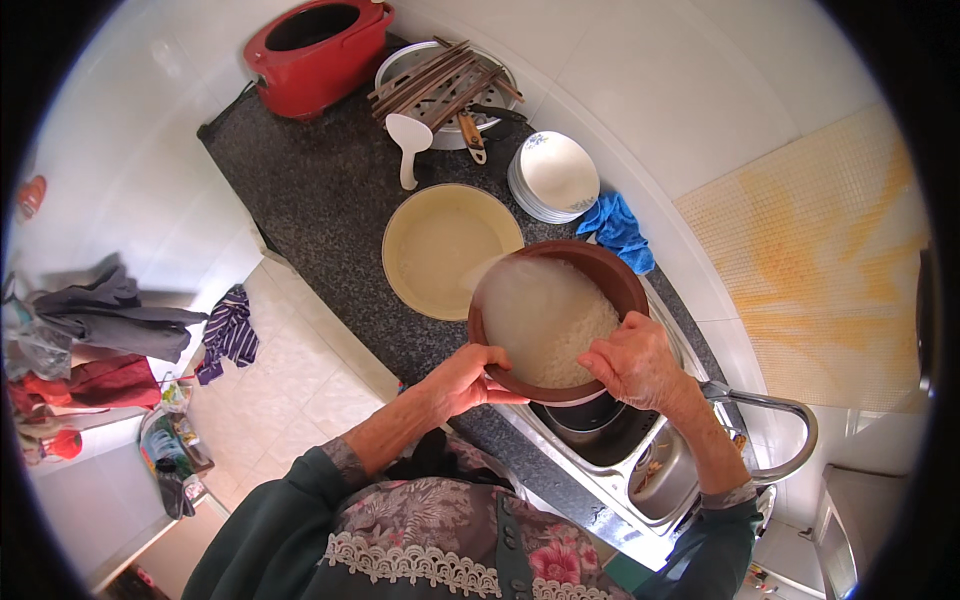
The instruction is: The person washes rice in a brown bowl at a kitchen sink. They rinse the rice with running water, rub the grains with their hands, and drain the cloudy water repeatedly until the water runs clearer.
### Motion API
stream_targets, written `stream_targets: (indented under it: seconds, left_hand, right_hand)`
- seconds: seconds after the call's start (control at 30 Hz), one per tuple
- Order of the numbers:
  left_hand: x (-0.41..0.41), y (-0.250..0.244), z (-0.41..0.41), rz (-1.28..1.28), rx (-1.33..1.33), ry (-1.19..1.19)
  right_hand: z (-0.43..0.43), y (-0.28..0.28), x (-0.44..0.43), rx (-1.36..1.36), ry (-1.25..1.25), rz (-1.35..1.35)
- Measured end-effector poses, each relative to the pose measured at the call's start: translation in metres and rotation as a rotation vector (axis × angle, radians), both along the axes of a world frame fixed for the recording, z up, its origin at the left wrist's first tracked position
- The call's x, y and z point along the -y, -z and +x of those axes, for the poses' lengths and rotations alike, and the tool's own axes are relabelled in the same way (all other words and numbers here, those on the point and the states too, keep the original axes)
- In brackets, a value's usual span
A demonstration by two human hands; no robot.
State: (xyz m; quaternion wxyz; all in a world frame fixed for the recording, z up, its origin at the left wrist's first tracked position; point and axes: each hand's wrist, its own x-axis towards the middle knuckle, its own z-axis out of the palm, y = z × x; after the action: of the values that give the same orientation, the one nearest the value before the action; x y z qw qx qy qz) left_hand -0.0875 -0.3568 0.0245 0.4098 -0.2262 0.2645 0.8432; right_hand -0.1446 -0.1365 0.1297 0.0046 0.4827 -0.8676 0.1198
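A brown cooking pot (611,274) with white rice (589,334) and cloudy water (525,300) is tilted to the left. Its far-left lip overhangs a pale yellow basin (400,229) on the counter, and a cloudy stream (484,277) runs from that lip into the liquid there. My left hand (472,381) grips the near-left rim, thumb on top and fingers underneath. At the right side, my right hand (637,360) has its fingers curled over the rim, with the thumb near the rice.
Below the pot are a steel sink (664,480) and a curved faucet (799,435). Beyond the basin stand stacked bowls (559,172), a blue cloth (622,232), a white rice paddle (409,142), a steamer tray with chopsticks (431,82) and a red rice cooker body (322,67).
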Motion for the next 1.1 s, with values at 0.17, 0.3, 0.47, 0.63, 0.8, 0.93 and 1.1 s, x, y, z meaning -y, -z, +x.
stream_targets:
  seconds: [0.17,0.3,0.47,0.63,0.8,0.93,1.1]
  left_hand:
    - [0.002,-0.004,0.0,-0.008,-0.007,0.012]
    - [0.002,-0.007,0.0,-0.03,0.027,-0.028]
    - [0.004,-0.005,0.0,-0.021,-0.004,-0.005]
    - [0.005,0.0,-0.003,0.014,-0.024,0.027]
    - [0.006,-0.001,-0.003,0.024,-0.031,0.037]
    - [0.009,0.001,-0.004,0.033,-0.047,0.056]
    - [0.01,-0.005,-0.004,-0.017,-0.005,0.032]
  right_hand:
    - [0.0,-0.002,0.003,0.013,0.004,-0.002]
    - [0.0,-0.002,0.005,0.021,0.009,-0.011]
    - [0.0,-0.004,0.007,0.014,0.008,0.001]
    - [-0.001,-0.009,0.011,0.039,0.02,0.005]
    - [-0.001,-0.013,0.015,0.074,0.062,0.029]
    - [-0.002,-0.009,0.012,0.148,0.118,-0.095]
    - [0.01,-0.017,0.006,0.511,0.569,-0.775]
